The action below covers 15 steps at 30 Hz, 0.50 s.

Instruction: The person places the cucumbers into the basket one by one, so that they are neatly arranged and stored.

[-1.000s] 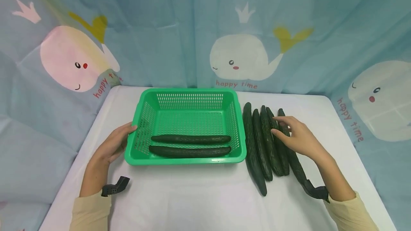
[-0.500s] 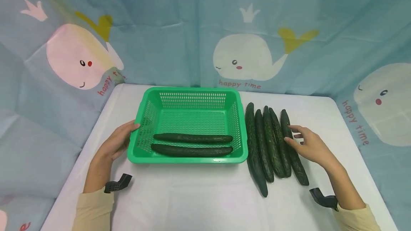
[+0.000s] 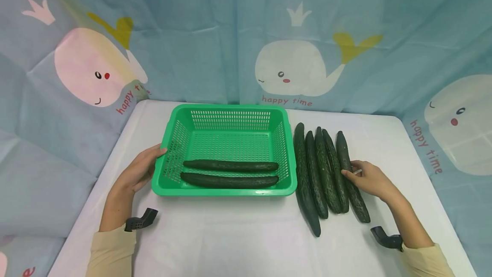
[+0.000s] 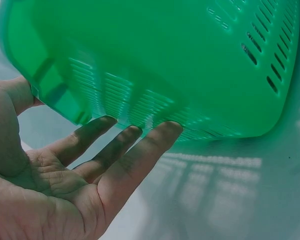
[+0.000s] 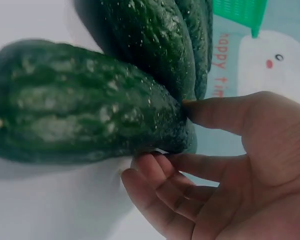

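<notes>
My left hand (image 3: 140,169) holds the left rim of a green plastic basket (image 3: 224,192). In the left wrist view, the thumb is at the rim and the fingers (image 4: 142,157) lie along the outer wall. Inside the basket, two dark green cucumbers lie crosswise: one cucumber (image 3: 230,166) behind another cucumber (image 3: 229,181). To the basket's right, several cucumbers lie side by side on the white table. My right hand (image 3: 370,179) pinches the rightmost cucumber (image 3: 358,205) near its middle, thumb on the left side and fingers on the right. The cucumber rests on the table.
The neighbouring cucumber (image 3: 337,174) lies close to my right thumb. The longest cucumber (image 3: 306,191) lies right beside the basket. White cloth covers the table (image 3: 230,234), and a blue whale-print curtain (image 3: 215,63) stands behind and at both sides.
My right hand has moved from above the cucumbers, right and toward me, and its thumb and fingers have come down around the rightmost cucumber. My left hand keeps its place on the basket.
</notes>
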Tool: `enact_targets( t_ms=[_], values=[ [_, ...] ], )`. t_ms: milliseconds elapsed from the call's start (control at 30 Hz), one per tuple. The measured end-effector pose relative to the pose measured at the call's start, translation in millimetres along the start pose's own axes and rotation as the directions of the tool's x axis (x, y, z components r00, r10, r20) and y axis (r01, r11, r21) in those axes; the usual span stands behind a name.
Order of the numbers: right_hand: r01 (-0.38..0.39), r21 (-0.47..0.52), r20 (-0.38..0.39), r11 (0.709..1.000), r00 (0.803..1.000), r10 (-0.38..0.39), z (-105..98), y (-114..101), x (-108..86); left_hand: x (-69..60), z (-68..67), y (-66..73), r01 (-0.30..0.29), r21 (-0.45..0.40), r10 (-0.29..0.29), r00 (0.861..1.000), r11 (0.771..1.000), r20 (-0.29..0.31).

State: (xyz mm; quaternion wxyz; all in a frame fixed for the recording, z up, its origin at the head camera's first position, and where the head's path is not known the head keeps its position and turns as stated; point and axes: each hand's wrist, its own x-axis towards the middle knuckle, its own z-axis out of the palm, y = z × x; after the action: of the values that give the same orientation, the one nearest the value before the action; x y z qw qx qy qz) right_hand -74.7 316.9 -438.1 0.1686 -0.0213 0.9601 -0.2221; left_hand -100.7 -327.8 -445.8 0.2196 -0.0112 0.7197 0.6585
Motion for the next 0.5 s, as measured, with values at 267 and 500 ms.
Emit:
enact_targets(
  t_ms=[267,500],
  values=[
    [-0.030,0.031,0.029,0.999,0.999,0.029,-2.4,-3.2,5.4,-1.8,-2.0,1.9,-0.008,0.014,0.008,1.000,1.000,-0.017],
    [-0.054,0.077,0.064,0.996,0.997,0.049,-1.2,-2.9,4.9,-1.5,1.2,0.8,0.011,0.002,-0.011,1.000,1.000,-0.015]
  ],
)
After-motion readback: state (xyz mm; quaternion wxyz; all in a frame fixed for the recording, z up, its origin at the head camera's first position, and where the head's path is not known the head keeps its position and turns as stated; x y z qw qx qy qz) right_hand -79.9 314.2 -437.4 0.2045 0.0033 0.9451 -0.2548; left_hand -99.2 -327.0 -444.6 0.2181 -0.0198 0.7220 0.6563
